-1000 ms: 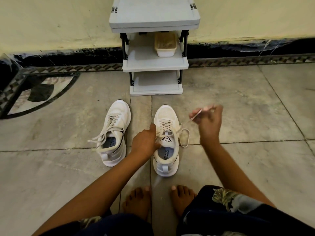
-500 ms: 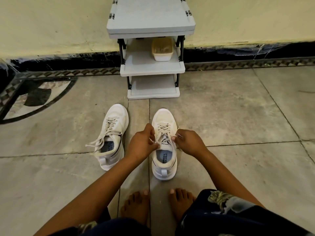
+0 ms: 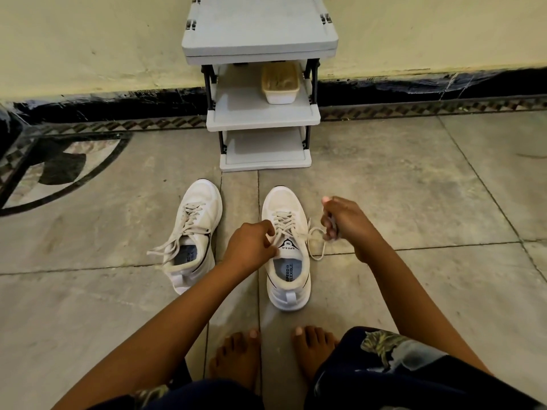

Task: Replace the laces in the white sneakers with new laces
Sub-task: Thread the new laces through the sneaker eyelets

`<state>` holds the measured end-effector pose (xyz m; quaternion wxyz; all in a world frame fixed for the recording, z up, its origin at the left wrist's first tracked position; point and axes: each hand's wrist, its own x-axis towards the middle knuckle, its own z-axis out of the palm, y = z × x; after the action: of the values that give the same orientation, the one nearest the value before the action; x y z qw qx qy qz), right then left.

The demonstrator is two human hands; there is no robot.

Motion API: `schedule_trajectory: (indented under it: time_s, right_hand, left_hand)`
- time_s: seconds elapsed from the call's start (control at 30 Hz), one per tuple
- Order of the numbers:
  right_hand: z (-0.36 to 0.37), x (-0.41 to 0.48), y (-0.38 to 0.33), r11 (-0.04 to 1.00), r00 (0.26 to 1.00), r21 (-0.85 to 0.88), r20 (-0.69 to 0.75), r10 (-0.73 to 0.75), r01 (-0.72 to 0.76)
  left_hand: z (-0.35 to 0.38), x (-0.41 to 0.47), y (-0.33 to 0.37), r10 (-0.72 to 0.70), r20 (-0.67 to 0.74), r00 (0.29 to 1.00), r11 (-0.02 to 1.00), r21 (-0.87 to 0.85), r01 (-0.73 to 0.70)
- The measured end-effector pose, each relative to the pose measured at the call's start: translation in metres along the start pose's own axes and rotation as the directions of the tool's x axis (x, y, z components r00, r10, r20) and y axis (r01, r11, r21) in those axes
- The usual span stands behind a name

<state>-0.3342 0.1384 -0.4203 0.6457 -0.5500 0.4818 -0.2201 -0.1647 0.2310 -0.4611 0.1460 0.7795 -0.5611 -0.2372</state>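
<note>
Early unlacing: left hand (image 3: 251,247) pinches the sneaker (image 3: 284,199) by its tongue, right hand (image 3: 346,223) clamped on its loosened lace (image 3: 316,258); second sneaker (image 3: 201,199) still laced, no new laces seen.

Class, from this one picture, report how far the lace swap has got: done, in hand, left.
Done: little. Both sneakers look untied but threaded, and the other sneaker trails its ends on the floor. In hand: the left hand grips the centre sneaker at its tongue while the right hand pinches its lace. Left: unthread both and thread new laces. None are in view.
</note>
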Motion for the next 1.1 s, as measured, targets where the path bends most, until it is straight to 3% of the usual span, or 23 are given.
schedule_trajectory:
  time_s: [0.1,0.27,0.33,0.4,0.5,0.6,0.7,0.97,1.1]
  right_hand:
    - [-0.007,0.009,0.023,0.976,0.974,-0.04,-0.076,0.212,-0.216]
    - [-0.007,0.02,0.057,0.846,0.893,-0.287,-0.141,0.427,-0.449]
    - [-0.008,0.024,0.068,0.752,0.891,-0.488,-0.149,0.428,-0.443]
    - [-0.009,0.027,0.074,0.592,0.91,-0.715,-0.155,0.385,-0.372]
    - [-0.004,0.035,0.074,0.433,0.952,-0.853,-0.215,0.217,-0.291]
    - [0.003,0.054,0.072,0.511,0.972,-0.831,-0.23,0.042,-0.219]
    - [0.009,0.074,0.07,0.581,0.968,-0.793,-0.25,-0.035,-0.184]
    - [0.008,0.108,0.078,0.622,0.96,-0.74,-0.268,0.078,-0.257]
    - [0.009,0.113,0.076,0.557,0.966,-0.793,-0.245,0.082,-0.248]
  left_hand:
    - [-0.001,0.001,0.0,-0.02,0.001,1.0,1.0,0.02,0.02]
    - [-0.002,0.0,-0.002,-0.062,0.004,0.998,0.997,0.054,0.061]
    - [-0.004,0.001,-0.002,-0.062,0.04,0.997,0.997,0.054,0.06]
    - [-0.008,0.003,-0.003,-0.051,0.111,0.993,0.998,0.029,0.048]
    - [-0.017,0.008,-0.007,-0.056,0.191,0.98,0.995,-0.066,0.069]
    - [-0.019,0.014,-0.01,-0.033,0.179,0.983,0.988,-0.146,0.06]
    - [-0.013,0.016,-0.012,-0.005,0.163,0.987,0.993,-0.118,0.024]
    - [-0.004,0.017,-0.018,0.006,0.164,0.986,0.986,-0.165,0.022]
    - [-0.004,0.016,-0.016,0.014,0.154,0.988,0.993,-0.121,0.005]
